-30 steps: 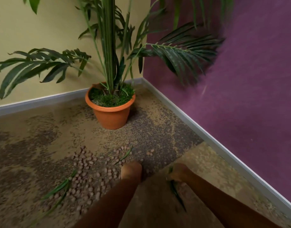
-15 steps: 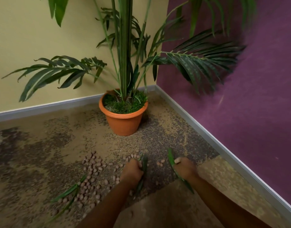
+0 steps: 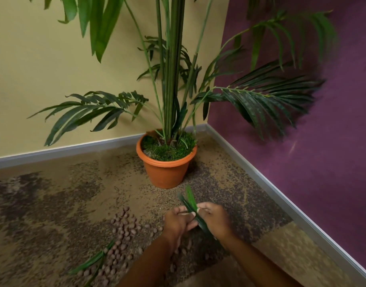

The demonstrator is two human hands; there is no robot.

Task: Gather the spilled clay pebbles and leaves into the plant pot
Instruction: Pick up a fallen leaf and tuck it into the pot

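An orange plant pot [image 3: 165, 172] with a tall palm stands in the room's corner. My left hand [image 3: 179, 221] and my right hand [image 3: 214, 219] meet in front of the pot, above the carpet, both pinching a bundle of long green leaves [image 3: 190, 198] whose tips point toward the pot. Brown clay pebbles [image 3: 124, 230] lie scattered on the carpet to the left of my hands and under my left forearm. Two more green leaves [image 3: 93, 261] lie among the pebbles at the lower left.
A yellow wall [image 3: 53, 69] is at the back and a purple wall [image 3: 322, 152] at the right, both with a grey skirting board [image 3: 281, 204]. Palm fronds [image 3: 260, 100] hang out over the floor on both sides of the pot.
Both hands rose from the carpet and came together, each bringing its leaf into one bundle. The camera moved closer to the pot.
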